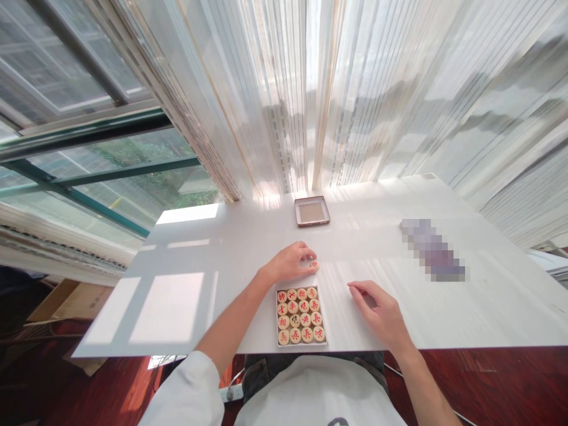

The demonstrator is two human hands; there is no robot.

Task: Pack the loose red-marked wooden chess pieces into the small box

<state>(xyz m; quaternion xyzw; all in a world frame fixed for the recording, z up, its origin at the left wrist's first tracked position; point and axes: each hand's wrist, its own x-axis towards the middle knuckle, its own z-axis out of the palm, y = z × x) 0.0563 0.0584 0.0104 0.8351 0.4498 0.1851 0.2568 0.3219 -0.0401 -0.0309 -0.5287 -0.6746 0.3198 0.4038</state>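
Note:
Just beyond the box, my left hand [293, 262] has its thumb and fingertips closed around a round Chinese chess piece [314, 265] with a red character, at the tabletop. The shallow square box [326, 319] near the table's front edge holds rows of similar wooden pieces. Most of them carry red characters; one piece [294, 320] has a black character. To the right of the box, my right hand [378, 307] rests on the table with fingers extended and thumb apart, holding nothing visible.
A brown-rimmed box lid [312, 223] lies farther back on the white table [248, 236]. On the right is a pixelated, unrecognisable object [435, 251]. Sheer curtains [355, 89] hang along the back, and a window stands at the left. A cardboard box [73, 299] sits below, left of the table.

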